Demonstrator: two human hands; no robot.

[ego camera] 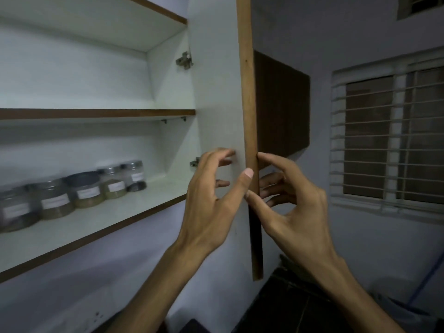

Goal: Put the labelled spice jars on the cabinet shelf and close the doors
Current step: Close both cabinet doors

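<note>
Gripping door edge [248,116] btwn L hand [211,200] & R hand [295,205], jars [79,191] well left.

- Cabinet door [218,92] stands open, edge toward the camera.
- Left hand [211,200] grips its white inner face, thumb on the edge.
- Right hand [295,207] grips the outer side.
- Five labelled jars [86,191] line the lower shelf [96,227], far left.
- Barred window [389,140] at right.
</note>
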